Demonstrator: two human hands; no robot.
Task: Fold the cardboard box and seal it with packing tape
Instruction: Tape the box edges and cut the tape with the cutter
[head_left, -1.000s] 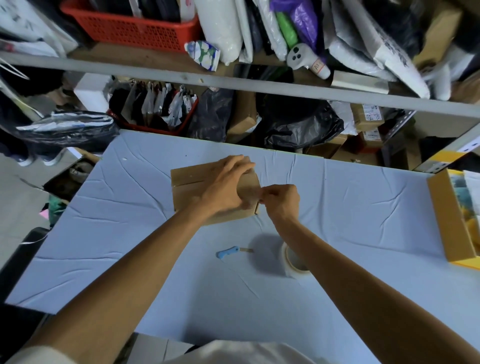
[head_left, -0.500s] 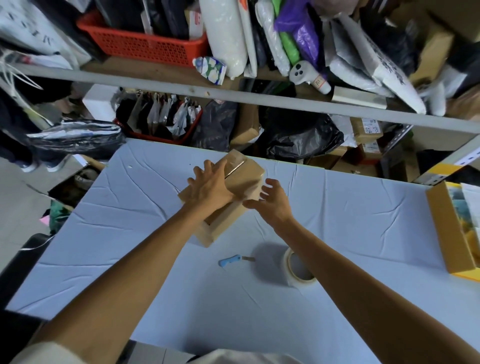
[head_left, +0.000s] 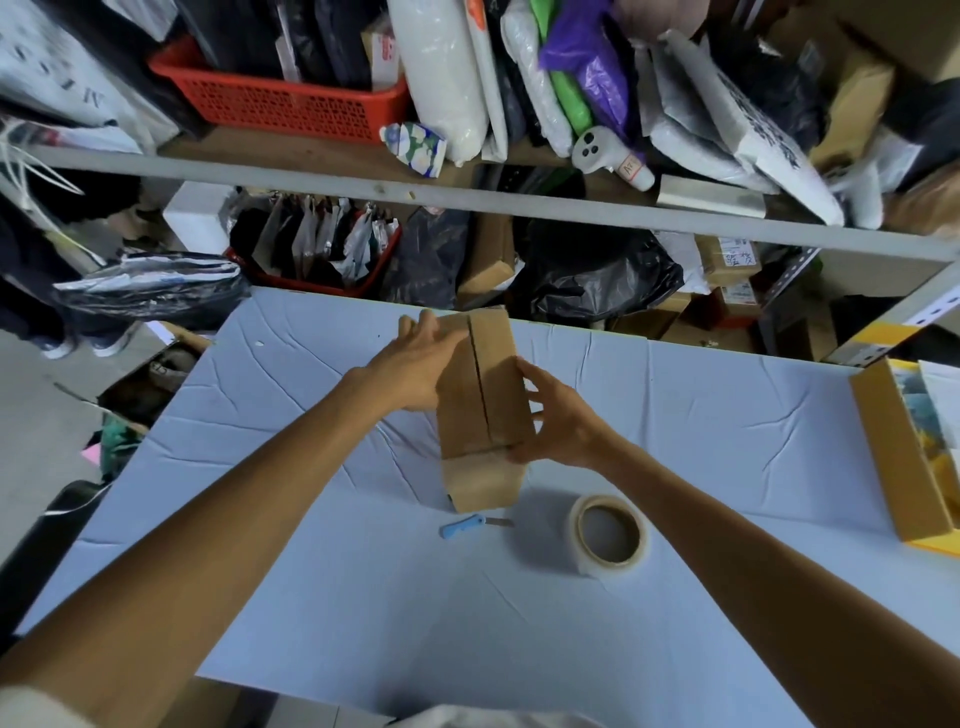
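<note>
A small brown cardboard box (head_left: 483, 410) stands on the light blue table (head_left: 675, 467), long axis pointing away from me. Its two top flaps are folded shut and meet in a dark seam down the middle. My left hand (head_left: 415, 364) presses flat against the box's left side, fingers reaching to the far top edge. My right hand (head_left: 558, 421) holds the right side near the front corner. A roll of clear packing tape (head_left: 610, 535) lies flat on the table just right of the box's front. No tape shows on the seam.
A small blue-handled cutter (head_left: 465, 526) lies in front of the box. A yellow-edged open box (head_left: 893, 457) sits at the table's right edge. Crowded shelves with a red basket (head_left: 280, 104) and black bags (head_left: 597, 275) rise behind the table's far edge.
The box has been turned from lying across the table, through a diagonal tilt, to pointing away from me with its flaps shut. Both hands shifted onto its sides.
</note>
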